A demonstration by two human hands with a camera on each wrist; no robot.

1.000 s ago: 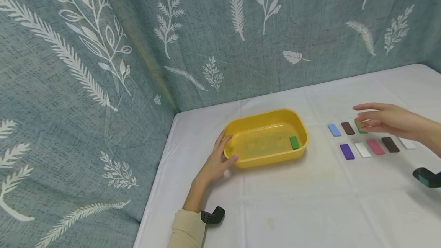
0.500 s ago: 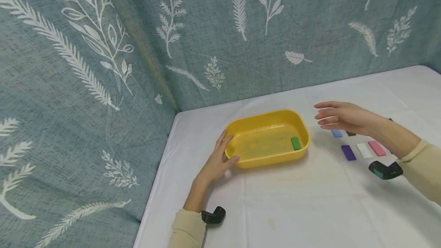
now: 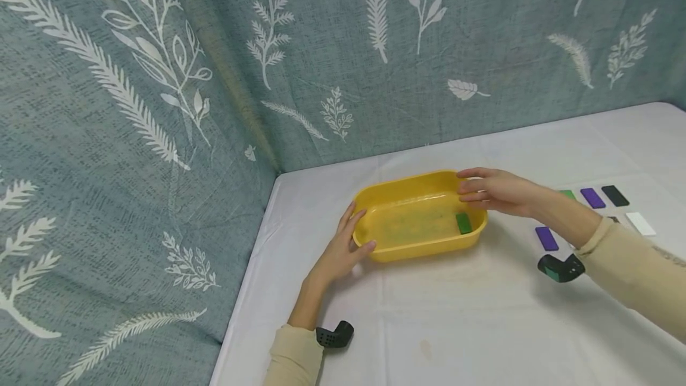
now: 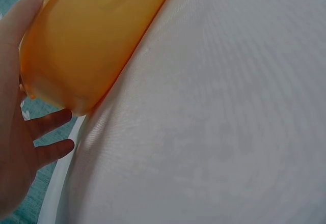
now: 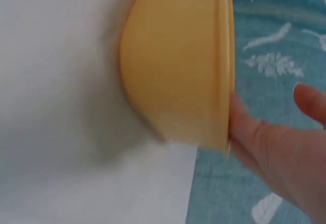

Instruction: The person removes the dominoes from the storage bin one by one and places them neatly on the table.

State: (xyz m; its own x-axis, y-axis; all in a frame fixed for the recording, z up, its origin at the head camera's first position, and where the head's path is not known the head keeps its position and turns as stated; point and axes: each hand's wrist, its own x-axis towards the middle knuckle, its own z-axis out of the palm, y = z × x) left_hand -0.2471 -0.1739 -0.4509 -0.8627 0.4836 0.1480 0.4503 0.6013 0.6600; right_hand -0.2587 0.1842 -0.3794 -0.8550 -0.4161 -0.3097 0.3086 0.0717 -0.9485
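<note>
On the white cloth stands a yellow plastic tub (image 3: 418,249), with one small green block (image 3: 463,223) lying inside near its right end. My left hand (image 3: 337,255) grips the tub's left end, thumb at the front rim and fingertips over the left rim. In the left wrist view two lower fingers sit just off the tub's curved end. At the opposite end, my right hand (image 3: 498,192) has its extended fingers touching the right rim. The right wrist view has fingertips against the rim (image 5: 224,66) and another digit standing apart from it. No block shows in either hand.
Right of the tub lie several flat blocks, partly covered by my right forearm: a purple block (image 3: 546,238), a second purple block (image 3: 592,198), a black block (image 3: 615,195) and a white block (image 3: 640,223). A leaf-patterned teal curtain (image 3: 332,64) borders the table.
My right hand has moved left from above the blocks to the tub's right rim. My left hand stays on the tub, and the green block remains inside.
</note>
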